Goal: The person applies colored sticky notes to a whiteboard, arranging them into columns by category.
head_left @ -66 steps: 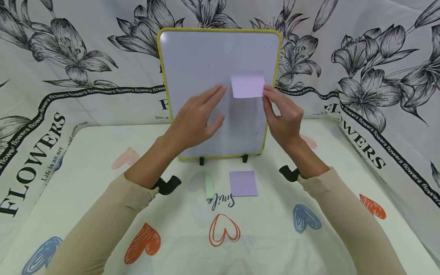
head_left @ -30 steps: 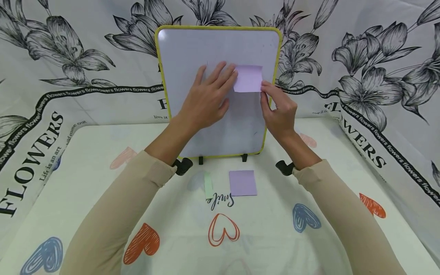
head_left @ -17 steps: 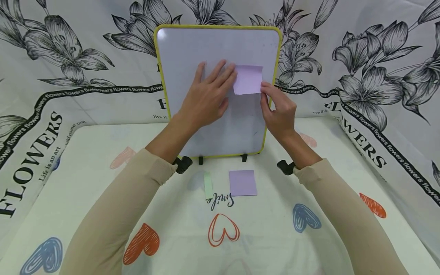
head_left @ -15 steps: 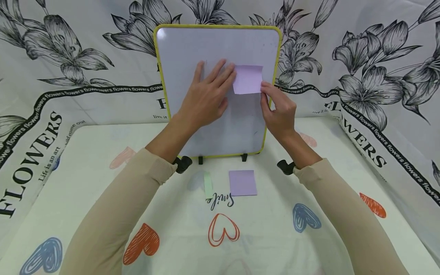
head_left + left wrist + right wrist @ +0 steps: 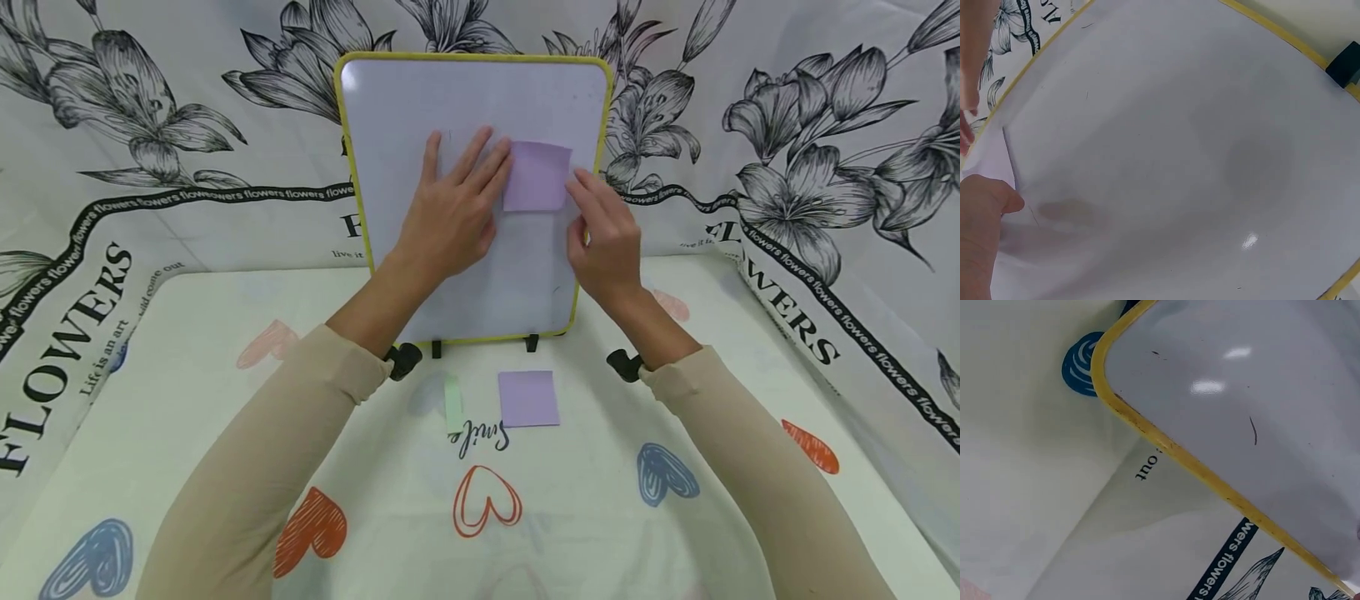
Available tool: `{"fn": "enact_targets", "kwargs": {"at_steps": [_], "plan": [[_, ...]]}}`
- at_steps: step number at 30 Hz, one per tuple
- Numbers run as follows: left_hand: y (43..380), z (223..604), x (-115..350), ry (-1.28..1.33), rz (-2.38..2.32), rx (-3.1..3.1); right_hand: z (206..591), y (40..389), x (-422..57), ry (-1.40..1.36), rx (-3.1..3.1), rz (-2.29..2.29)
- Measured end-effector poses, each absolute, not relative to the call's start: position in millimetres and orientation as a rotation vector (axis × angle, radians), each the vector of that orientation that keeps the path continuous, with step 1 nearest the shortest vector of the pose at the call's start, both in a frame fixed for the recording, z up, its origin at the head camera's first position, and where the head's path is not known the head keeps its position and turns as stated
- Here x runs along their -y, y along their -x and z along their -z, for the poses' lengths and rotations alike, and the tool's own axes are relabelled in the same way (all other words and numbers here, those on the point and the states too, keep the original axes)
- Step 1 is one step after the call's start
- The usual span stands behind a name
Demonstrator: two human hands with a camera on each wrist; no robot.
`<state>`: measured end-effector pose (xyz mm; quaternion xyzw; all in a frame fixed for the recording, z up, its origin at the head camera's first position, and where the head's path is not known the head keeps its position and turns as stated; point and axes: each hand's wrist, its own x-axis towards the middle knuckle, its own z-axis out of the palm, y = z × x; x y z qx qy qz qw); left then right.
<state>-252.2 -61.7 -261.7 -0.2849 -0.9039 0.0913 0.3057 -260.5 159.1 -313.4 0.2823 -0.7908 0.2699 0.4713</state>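
A purple sticky note [image 5: 537,177] lies on the upper right of an upright whiteboard [image 5: 465,308] with a yellow frame. The left hand [image 5: 453,212] has its fingers spread against the board, fingertips at the note's left edge. In the left wrist view the left hand's thumb [image 5: 988,206] shows beside the note [image 5: 994,159]. At the note's right edge is the right hand [image 5: 607,237], fingers bent, thumb apart from the forefinger and off the note. Whether its fingertips touch the paper I cannot tell. The right wrist view shows mostly board [image 5: 1229,444], with the right hand barely in frame.
Black feet [image 5: 532,342] hold up the board on a table with a heart-printed cloth [image 5: 600,500]. In front lie a purple sticky-note pad [image 5: 529,398] and a narrow green sticky strip [image 5: 453,406]. A flower-printed cloth [image 5: 285,233] hangs behind.
The left hand has moved up and right to the note's left edge. The note's lower edge has come down against the board. The right thumb and forefinger have parted from their pinch on its corner.
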Motion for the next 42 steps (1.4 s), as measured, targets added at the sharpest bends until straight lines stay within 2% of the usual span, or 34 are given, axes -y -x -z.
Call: {"fn": "enact_targets", "kwargs": {"at_steps": [7, 11, 42], "plan": [[252, 265, 61, 0.739, -0.22, 2.399, 302, 268, -147, -0.904, 2.078, -0.293], [253, 267, 61, 0.746, -0.208, 2.383, 296, 272, -142, -0.924, 2.194, -0.177], [255, 269, 64, 0.752, -0.232, 2.378, 294, 282, -157, -0.824, 2.218, -0.188]]}}
